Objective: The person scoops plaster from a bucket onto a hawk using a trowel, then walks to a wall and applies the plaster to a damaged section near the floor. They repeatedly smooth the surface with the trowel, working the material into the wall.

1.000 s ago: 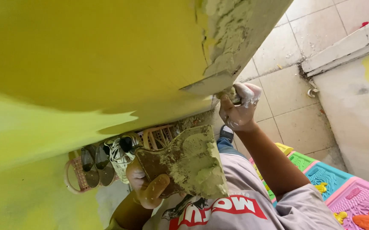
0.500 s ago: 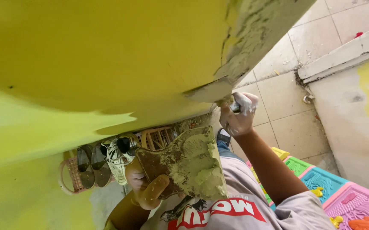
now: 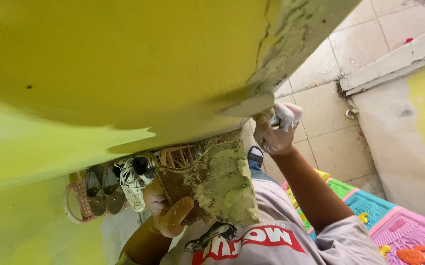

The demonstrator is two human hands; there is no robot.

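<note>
Putty-smeared and brown, a flat square mortar board (image 3: 207, 184) sits tilted in the person's left hand (image 3: 166, 213), whose fingers clamp its near-left corner; a thick pale-green layer of plaster covers most of its face, heaped toward the right edge. Up and to the right, the right hand (image 3: 277, 131), caked in white, is closed round the handle of a wide steel trowel blade (image 3: 249, 104). That blade lies flat against the yellow-green painted wall (image 3: 124, 64), its long axis running left to right along the wall's chipped grey plaster edge (image 3: 296, 39), the handle end pointing right toward the fist. Both hands are well apart.

Below the wall, at the left, a pink woven plastic basket (image 3: 75, 201) holds dark sandals (image 3: 99, 189) and a white patterned shoe (image 3: 134, 179), packed side by side. Far right lies a beige tiled floor (image 3: 330, 122), and near right a set of bright foam play mats (image 3: 394, 225) in pink, teal and green.
</note>
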